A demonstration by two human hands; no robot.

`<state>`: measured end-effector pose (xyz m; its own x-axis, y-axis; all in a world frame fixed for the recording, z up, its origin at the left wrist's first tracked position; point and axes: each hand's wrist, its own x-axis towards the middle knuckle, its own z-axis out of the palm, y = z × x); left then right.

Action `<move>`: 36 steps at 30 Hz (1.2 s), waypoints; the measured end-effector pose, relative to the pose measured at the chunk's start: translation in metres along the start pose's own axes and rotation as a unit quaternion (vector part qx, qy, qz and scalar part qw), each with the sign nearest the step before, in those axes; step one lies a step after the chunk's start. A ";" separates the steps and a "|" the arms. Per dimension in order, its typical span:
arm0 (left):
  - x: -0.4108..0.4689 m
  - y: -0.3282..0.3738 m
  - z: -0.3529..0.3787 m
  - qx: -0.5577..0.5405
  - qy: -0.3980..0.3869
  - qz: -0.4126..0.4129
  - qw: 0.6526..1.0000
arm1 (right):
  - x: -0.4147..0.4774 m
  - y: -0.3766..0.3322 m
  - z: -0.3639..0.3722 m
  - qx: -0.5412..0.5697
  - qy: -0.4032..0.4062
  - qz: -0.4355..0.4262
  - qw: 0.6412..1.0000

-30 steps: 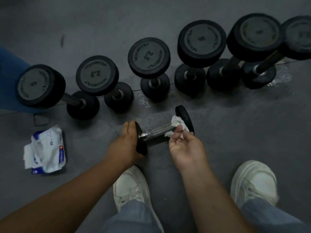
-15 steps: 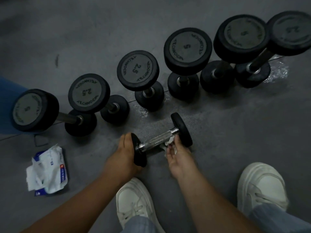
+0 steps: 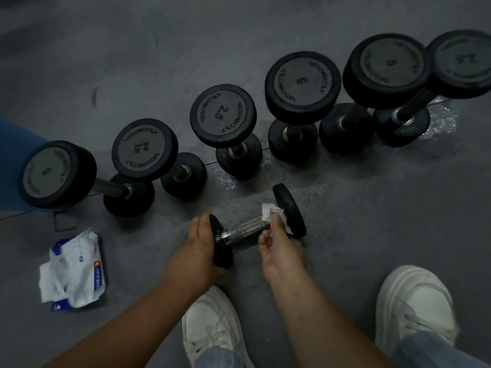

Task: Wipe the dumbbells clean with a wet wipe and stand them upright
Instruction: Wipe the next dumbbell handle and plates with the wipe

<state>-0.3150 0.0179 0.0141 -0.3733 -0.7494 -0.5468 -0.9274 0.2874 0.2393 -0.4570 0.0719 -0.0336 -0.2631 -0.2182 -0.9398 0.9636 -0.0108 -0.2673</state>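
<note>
A small dumbbell (image 3: 245, 229) with a chrome handle and thin black end plates lies sideways on the grey floor in front of me. My left hand (image 3: 198, 245) grips its near left plate. My right hand (image 3: 276, 241) pinches a white wet wipe (image 3: 269, 211) against the handle's right end, beside the far plate. Behind it, several black dumbbells stand upright in a row, among them a 2.5 (image 3: 223, 116) and a 5 (image 3: 303, 87).
A blue and white wet wipe pack (image 3: 75, 272) lies on the floor at the left. My two white shoes (image 3: 212, 325) (image 3: 414, 306) are at the bottom. A blue object (image 3: 16, 144) sits at the left edge. The floor shows damp patches near the row.
The wipe has slid from under the handle up onto its right end. My left hand has kept its hold on the plate. The camera view has shifted slightly.
</note>
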 end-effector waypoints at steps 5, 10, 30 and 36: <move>0.003 -0.001 -0.002 0.000 -0.002 -0.006 1.000 | 0.004 0.012 -0.003 -0.162 0.075 -0.054 0.982; 0.002 0.000 -0.001 0.004 -0.005 -0.007 1.000 | -0.004 0.006 0.003 -0.090 0.024 -0.013 0.996; 0.005 -0.004 0.004 0.000 0.010 0.007 1.000 | 0.002 -0.002 0.029 0.015 -0.028 0.019 0.999; 0.000 -0.004 0.009 0.004 0.010 -0.002 1.000 | 0.001 -0.008 0.032 -0.007 -0.033 0.044 0.998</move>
<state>-0.3119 0.0219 0.0062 -0.3688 -0.7624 -0.5317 -0.9292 0.2884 0.2310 -0.4636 0.0409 -0.0257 -0.1737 -0.2807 -0.9439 0.9819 0.0244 -0.1880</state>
